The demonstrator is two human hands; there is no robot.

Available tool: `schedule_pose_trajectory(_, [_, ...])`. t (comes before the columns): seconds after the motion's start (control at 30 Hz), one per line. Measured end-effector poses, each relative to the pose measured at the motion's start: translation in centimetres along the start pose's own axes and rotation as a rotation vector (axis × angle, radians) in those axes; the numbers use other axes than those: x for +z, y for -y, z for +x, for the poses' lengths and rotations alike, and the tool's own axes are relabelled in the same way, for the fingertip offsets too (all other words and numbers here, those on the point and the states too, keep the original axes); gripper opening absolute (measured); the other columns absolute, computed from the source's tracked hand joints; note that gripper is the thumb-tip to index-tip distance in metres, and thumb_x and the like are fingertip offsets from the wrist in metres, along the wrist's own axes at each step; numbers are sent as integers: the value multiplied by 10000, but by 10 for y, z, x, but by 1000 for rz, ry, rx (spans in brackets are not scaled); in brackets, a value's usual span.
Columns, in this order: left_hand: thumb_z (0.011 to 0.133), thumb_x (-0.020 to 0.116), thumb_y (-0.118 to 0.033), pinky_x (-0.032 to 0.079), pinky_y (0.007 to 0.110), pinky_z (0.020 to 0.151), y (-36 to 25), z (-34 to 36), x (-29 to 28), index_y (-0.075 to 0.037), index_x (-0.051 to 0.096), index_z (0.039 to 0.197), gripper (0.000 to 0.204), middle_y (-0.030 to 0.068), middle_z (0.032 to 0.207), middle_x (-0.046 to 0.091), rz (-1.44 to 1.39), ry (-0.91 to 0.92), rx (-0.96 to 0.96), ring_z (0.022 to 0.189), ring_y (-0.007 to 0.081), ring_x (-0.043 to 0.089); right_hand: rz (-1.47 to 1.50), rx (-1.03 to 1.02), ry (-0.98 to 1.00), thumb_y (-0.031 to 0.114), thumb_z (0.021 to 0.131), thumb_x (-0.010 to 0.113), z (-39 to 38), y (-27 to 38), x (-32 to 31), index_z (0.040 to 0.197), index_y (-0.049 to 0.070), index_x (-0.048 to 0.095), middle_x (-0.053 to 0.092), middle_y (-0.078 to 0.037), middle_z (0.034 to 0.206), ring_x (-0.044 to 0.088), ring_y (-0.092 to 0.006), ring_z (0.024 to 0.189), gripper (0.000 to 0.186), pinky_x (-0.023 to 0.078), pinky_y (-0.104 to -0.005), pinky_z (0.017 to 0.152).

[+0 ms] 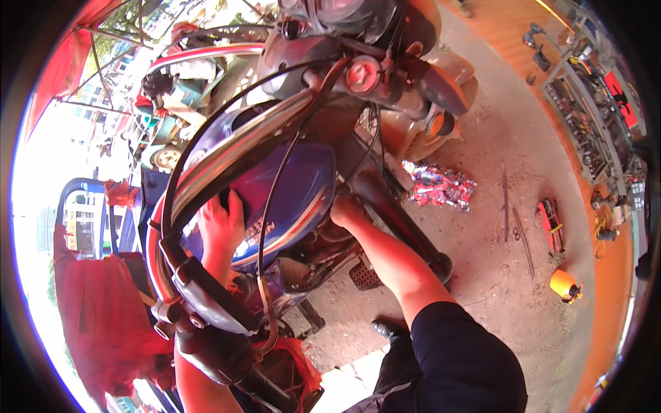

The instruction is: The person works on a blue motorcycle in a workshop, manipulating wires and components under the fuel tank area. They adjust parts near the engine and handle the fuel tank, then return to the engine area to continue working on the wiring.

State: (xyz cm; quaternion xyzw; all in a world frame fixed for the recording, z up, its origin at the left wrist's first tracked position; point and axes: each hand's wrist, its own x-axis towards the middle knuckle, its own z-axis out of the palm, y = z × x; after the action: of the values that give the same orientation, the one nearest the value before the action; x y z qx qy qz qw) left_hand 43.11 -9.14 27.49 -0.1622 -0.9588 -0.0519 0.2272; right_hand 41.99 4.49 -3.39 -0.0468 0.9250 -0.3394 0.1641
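Observation:
A motorcycle with a blue fuel tank stands before me, its chrome handlebar crossing the view. My left hand rests on the tank, framed by the handlebar and cables. Its fingers look stretched out over the tank beside a dark patch that I cannot make out. My right arm reaches across to the tank's far lower edge. There my right hand goes in beside a dark tube, with its fingers hidden behind the bike's parts.
On the ground at right lie thin metal rods, a red tool and a yellow-orange bottle. A shiny red-and-silver wrapper heap is beside the bike. Tool shelves line the right. Red cloth hangs at left.

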Motion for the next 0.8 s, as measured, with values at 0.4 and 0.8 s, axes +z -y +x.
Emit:
schedule_pose_trajectory(0.4, [864, 515, -187, 383, 462, 929, 2, -8, 4, -16, 550, 1188, 368, 237, 1134, 574, 37, 28, -32, 1057, 421, 522, 293, 145, -69, 185, 831, 556, -40, 0, 67, 970, -1, 532, 651, -191, 789, 656, -365, 784, 233, 530, -452, 701])
schedule_pose_trajectory(0.8, [912, 487, -164, 400, 435, 933, 2, -12, 0, -14, 583, 1158, 304, 218, 1131, 592, 32, 68, -57, 1060, 404, 545, 241, 59, -300, 166, 858, 507, -3, -52, 131, 868, 66, 484, 608, -167, 755, 609, -370, 756, 103, 473, -477, 653])
